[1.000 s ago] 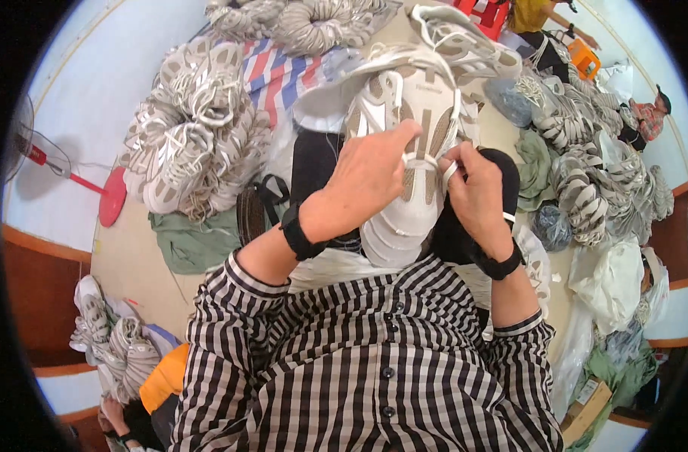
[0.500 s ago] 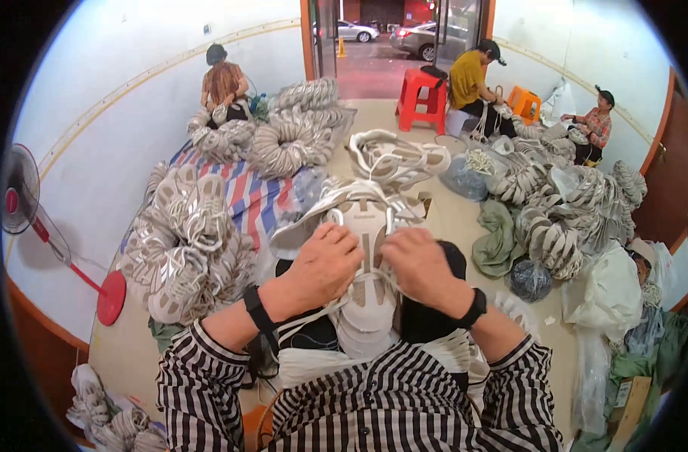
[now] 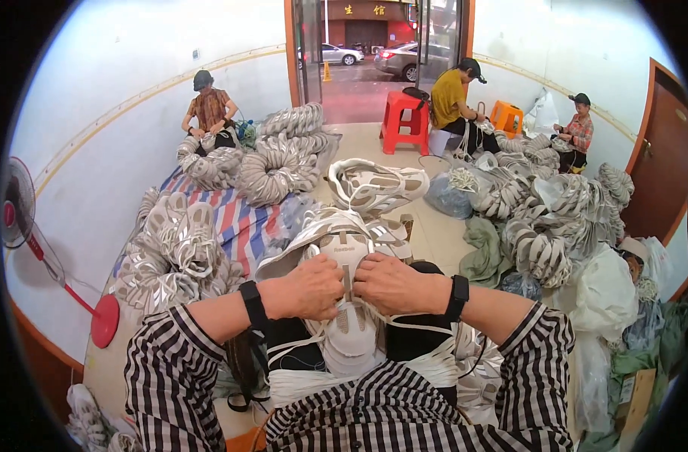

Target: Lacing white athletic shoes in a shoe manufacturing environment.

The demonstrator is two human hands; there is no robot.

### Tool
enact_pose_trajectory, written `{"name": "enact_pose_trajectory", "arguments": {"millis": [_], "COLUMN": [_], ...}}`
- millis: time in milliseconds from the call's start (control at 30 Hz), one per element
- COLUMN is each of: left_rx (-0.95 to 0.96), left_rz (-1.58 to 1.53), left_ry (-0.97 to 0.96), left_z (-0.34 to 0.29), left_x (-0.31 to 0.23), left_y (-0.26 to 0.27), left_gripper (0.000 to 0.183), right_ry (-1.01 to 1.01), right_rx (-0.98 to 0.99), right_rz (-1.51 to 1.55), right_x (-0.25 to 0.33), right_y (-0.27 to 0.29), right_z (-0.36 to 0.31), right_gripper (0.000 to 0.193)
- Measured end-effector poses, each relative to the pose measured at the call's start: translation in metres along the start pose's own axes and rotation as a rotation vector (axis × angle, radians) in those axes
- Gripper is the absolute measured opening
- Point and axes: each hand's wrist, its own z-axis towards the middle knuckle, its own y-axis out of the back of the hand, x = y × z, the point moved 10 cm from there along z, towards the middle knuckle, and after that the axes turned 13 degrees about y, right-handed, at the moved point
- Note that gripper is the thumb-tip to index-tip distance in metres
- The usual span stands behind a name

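Note:
A beige and white sneaker upper lies between my knees, toe toward me, its tongue pointing away. My left hand is closed at the left edge of its opening, fingers curled in. Opposite it, my right hand is closed in a pinch at the right edge. White shoelace trails out from beneath both hands in loose loops. The fingertips are partly hidden, so their exact hold on lace and edge is hard to see. A bundle of white laces lies across my lap.
Beyond the upper sits another sneaker upper. Heaps of uppers lie left and right. A standing fan is at the left. Three people work farther back, near a red stool and an open doorway.
My right hand was blurred by motion and now rests pinched at the upper's edge. Both forearms have spread outward, elbows wider. The view has tilted up, showing more of the doorway.

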Motion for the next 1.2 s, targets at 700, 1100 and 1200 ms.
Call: {"name": "enact_pose_trajectory", "arguments": {"millis": [700, 1100, 1200], "left_rx": [0.179, -0.034, -0.062], "left_rz": [0.031, -0.030, -0.038], "left_ry": [0.056, 0.024, 0.033], "left_z": [0.004, 0.002, 0.002], "left_x": [0.001, 0.007, 0.010], "left_y": [-0.028, -0.018, -0.017], "left_gripper": [0.017, 0.013, 0.012], "right_ry": [0.140, 0.195, 0.193], "right_rx": [0.051, 0.066, 0.088], "right_rz": [0.073, -0.151, -0.097], "right_x": [0.006, 0.016, 0.013], "right_y": [-0.013, -0.002, -0.005], "right_z": [0.002, -0.002, 0.000], "right_gripper": [0.013, 0.014, 0.015]}}
